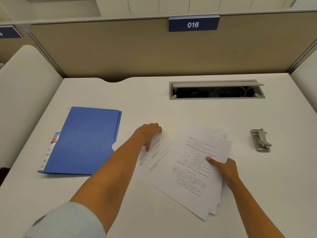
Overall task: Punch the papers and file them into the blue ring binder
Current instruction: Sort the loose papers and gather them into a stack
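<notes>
I hold the fanned stack of printed papers (193,169) in my right hand (223,169), thumb on top and fingers beneath its right edge; the grasp is firm. My left hand (149,134) lies open, fingers pressing flat on a loose sheet (154,155) that sits just left of the stack and partly under it; nothing is clenched.

Procedure, as I judge it: slide the loose sheet toward the grip, merge it, then tap the edges square before punching. Uneven edges would give misaligned holes.

The hole punch (260,140) stands well beyond the right hand, further right. The blue ring binder (85,141) lies closed, left of the left hand.

The white desk (171,107) is smooth, with an open cable hatch (216,91) at the back. A beige partition (120,48) carries a plate (193,24) marked 016.
</notes>
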Demonstrator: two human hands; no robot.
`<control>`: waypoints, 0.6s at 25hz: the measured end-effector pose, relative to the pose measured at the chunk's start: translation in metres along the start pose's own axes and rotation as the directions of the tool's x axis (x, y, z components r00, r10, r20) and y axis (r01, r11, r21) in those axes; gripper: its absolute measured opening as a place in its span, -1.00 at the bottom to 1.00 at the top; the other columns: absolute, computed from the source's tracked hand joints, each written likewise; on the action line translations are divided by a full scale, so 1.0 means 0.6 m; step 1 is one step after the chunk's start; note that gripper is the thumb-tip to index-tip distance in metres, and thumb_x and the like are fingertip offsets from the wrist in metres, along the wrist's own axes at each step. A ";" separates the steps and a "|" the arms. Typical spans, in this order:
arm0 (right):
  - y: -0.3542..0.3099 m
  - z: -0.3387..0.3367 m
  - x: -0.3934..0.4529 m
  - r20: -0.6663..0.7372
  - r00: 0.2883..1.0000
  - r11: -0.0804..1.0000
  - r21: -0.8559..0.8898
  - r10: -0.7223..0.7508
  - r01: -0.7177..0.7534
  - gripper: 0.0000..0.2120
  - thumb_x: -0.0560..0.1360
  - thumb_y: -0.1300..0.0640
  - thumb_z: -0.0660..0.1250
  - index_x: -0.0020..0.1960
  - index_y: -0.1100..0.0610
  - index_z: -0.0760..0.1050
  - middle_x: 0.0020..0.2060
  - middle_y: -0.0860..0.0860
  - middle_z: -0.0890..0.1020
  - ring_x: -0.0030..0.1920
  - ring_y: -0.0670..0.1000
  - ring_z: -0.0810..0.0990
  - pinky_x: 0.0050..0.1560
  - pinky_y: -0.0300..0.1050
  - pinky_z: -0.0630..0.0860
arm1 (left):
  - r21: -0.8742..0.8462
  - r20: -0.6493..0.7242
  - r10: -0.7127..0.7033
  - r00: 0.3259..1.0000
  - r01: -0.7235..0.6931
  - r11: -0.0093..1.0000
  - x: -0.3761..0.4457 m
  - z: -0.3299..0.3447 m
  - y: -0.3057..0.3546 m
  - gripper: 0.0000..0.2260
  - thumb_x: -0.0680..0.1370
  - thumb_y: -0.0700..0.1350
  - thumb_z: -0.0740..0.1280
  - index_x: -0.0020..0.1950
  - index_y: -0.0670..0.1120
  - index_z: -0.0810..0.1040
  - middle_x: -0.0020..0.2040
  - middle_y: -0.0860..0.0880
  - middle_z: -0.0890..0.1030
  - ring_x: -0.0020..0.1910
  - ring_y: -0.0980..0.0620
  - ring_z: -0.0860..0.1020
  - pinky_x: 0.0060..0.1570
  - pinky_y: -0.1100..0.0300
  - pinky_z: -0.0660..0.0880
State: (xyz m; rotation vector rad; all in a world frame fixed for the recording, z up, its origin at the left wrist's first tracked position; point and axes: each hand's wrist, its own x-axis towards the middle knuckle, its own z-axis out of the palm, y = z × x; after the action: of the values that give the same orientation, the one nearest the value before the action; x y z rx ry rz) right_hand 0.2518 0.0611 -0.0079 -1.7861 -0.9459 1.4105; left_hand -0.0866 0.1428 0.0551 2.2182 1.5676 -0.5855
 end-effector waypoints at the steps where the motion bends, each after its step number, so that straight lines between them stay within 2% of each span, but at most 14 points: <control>1: 0.001 0.000 0.000 0.006 1.000 1.000 -0.007 -0.013 0.013 -0.70 0.32 0.04 0.56 0.00 0.00 0.57 -0.06 0.01 0.69 -0.10 0.09 0.69 -0.09 0.04 0.64 | 0.002 0.008 -0.002 1.000 0.002 1.000 0.006 -0.004 0.000 -0.05 0.16 -0.05 0.68 0.44 -0.02 0.27 0.38 0.00 0.34 0.26 -0.07 0.44 0.23 0.00 0.45; 5: 0.003 -0.002 0.002 0.025 0.999 0.998 -0.039 -0.048 0.049 -0.76 0.35 0.04 0.54 -0.05 -0.06 0.53 -0.07 -0.02 0.68 -0.12 0.05 0.69 -0.19 -0.09 0.61 | 0.069 0.011 0.015 1.000 -0.016 0.998 0.026 -0.012 -0.005 0.00 0.09 0.02 0.70 0.40 0.01 0.24 0.30 0.00 0.36 0.21 -0.06 0.42 0.22 0.04 0.39; 10: 0.007 -0.003 0.003 0.019 0.998 0.998 -0.036 -0.052 0.052 -0.74 0.32 0.03 0.56 -0.05 -0.06 0.55 -0.08 -0.04 0.69 -0.12 0.04 0.69 -0.11 -0.01 0.63 | 0.163 -0.009 0.034 0.999 -0.032 0.986 0.032 -0.014 -0.002 -0.10 0.08 0.12 0.67 0.28 -0.02 0.30 0.22 0.00 0.45 0.17 -0.02 0.38 0.21 0.09 0.33; 15: 0.011 -0.004 0.005 0.012 0.998 0.998 -0.032 -0.054 0.055 -0.71 0.32 0.02 0.56 -0.01 -0.03 0.56 -0.05 0.00 0.70 -0.13 0.06 0.70 -0.13 0.01 0.64 | 0.274 0.002 0.035 0.999 -0.034 0.961 0.028 -0.013 0.000 -0.22 0.15 0.21 0.61 0.25 -0.02 0.42 0.24 -0.01 0.39 0.22 -0.03 0.32 0.21 0.09 0.30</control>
State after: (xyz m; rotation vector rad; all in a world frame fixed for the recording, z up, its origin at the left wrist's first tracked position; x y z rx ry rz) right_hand 0.2553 0.0601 -0.0148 -1.7645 -1.0208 1.3792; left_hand -0.0807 0.1604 0.0530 2.4400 1.5240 -0.8348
